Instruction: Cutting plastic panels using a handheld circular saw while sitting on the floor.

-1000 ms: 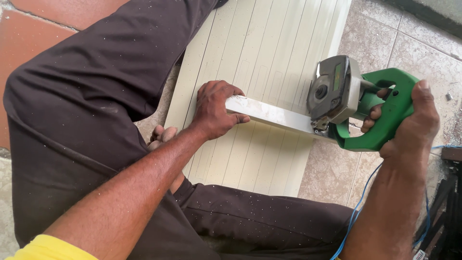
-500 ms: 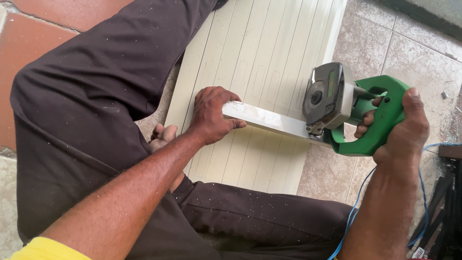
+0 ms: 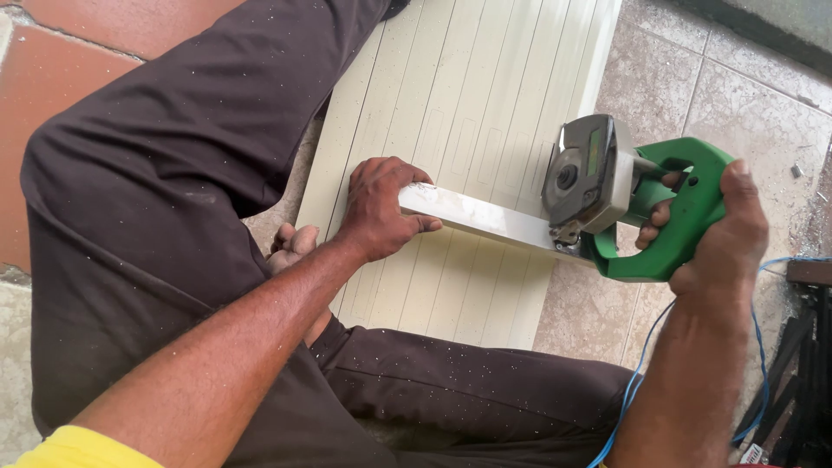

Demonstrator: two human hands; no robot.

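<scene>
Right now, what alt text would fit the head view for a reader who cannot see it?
A seated person's right hand grips a green power cutter at the end of a pale strip, which the left hand pins on a cream ribbed panel. The panel lies on a tiled floor between dark-trousered legs.

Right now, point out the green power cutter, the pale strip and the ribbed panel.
green power cutter (image 3: 685, 217), head view, on its handle loop.
pale strip (image 3: 485, 218), head view, mid-length.
ribbed panel (image 3: 468, 95), head view, on its bare upper face.
</scene>
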